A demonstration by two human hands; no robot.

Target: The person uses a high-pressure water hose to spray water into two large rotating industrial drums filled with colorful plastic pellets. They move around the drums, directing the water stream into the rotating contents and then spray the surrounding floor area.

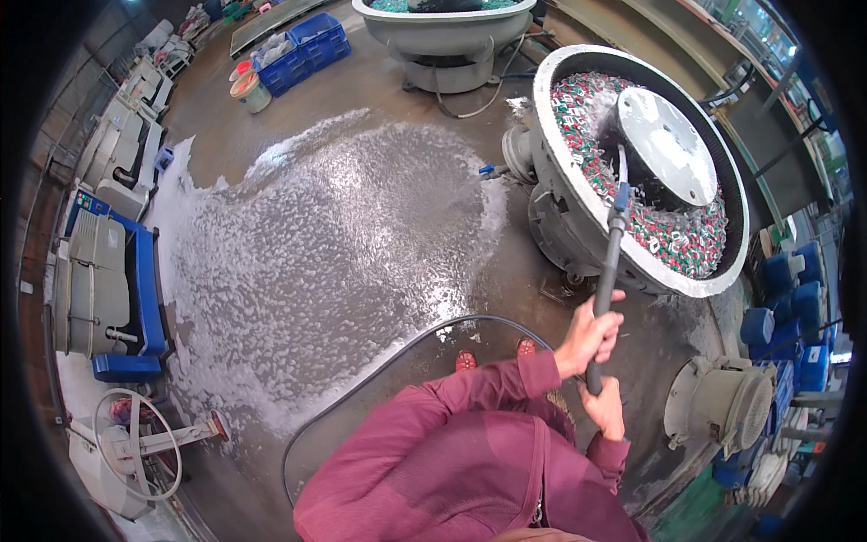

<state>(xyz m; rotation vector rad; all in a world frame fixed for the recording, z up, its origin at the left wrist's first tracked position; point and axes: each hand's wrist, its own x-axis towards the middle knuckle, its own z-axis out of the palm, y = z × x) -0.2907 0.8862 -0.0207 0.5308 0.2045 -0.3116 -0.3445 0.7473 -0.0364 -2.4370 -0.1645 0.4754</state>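
Note:
Both my hands grip a grey hose wand [608,271] with a blue valve [621,199] near its far end. My left hand [587,340] is wrapped round it further up. Lower down, my right hand [606,408] closes round its near end. The wand reaches over the rim of a large round vibratory tumbler bowl [553,135], tilted in this view. A pale streak, perhaps water, leaves its tip beside the centre dome [664,144]. Small red, green and white pieces [682,239] fill the ring around the dome.
A dark hose [352,390] curves across the wet floor, near white foam [307,271]. Another bowl machine [447,41] stands at the back, with blue crates [316,54] and a bucket [250,91] to its left. A grey motor-like drum [722,406] and blue containers [806,307] are at right.

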